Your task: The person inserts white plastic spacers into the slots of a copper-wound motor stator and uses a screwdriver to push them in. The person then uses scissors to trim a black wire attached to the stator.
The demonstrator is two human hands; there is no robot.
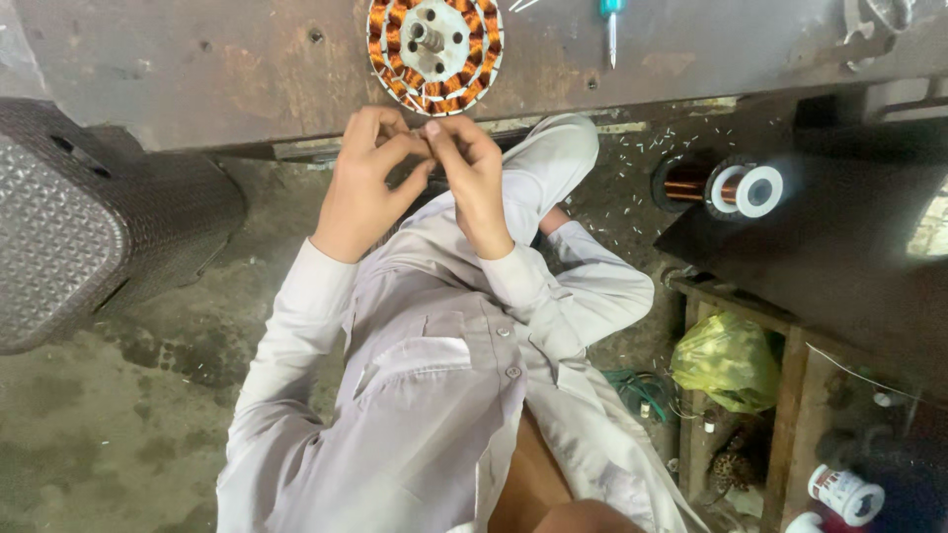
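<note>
Fingers (427, 138) of both hands are pinched together at the near edge of the metal surface (197, 69), the tips meeting just below a round motor stator (435, 41) wound with copper coils. Whatever is nipped between them is too fine to make out — possibly a strand of wire, though that cannot be told. The left hand (367, 183) is curled with its thumb and forefinger pressed against those of the right hand (476, 178), the two touching at the knuckles.

The stator lies flat on the worn grey surface, its pale hub and central shaft facing up, its lower rim just above the fingertips. Farther along the surface to the right lies a screwdriver with a green handle (611, 25), well apart from the hands.

Below, the person's pale long sleeves and shirt fill the middle of the view. To the right, a spool of copper wire (726, 186) rests on a dark ledge — beneath it a wooden crate (790, 395) holds a yellow plastic bag (726, 360). A dark textured stool (89, 217) stands at the left on the stained concrete floor (99, 434).
</note>
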